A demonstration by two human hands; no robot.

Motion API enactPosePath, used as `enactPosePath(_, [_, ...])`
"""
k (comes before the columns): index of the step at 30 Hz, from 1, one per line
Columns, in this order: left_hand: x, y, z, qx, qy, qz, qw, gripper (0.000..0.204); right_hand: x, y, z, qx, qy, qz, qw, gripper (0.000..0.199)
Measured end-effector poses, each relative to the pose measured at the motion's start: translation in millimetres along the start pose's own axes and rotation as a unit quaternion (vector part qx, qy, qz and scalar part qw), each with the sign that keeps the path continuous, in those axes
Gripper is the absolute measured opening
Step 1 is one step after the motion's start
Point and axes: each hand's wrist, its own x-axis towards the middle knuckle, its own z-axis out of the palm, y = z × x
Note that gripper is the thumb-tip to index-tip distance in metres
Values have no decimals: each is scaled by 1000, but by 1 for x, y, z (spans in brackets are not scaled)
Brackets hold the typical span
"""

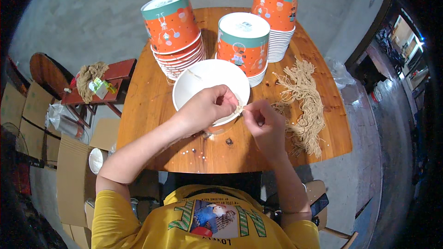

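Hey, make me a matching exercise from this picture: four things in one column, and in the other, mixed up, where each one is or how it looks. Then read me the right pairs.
Column one:
1. Left hand and right hand
2. White-lined tub
3. Orange-and-green tubs
4. Tan string bundle

Column two:
A. Upside down, in stacks
B. On the wooden table, to the right of the right hand
C. Fingertips close together, pinching a small pale piece
D. Open mouth showing to the camera

Right pairs: 1-C, 2-D, 3-A, 4-B.
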Motion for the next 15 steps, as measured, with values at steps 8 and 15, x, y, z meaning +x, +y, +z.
enactPosePath(8, [3, -1, 3, -77, -27, 3, 997, 18, -1, 3, 1, 50, 10, 19, 999, 12])
enactPosePath(15, [0, 3, 3, -73, -24, 23, 997, 24, -1, 5, 2, 74, 21, 29, 997, 11])
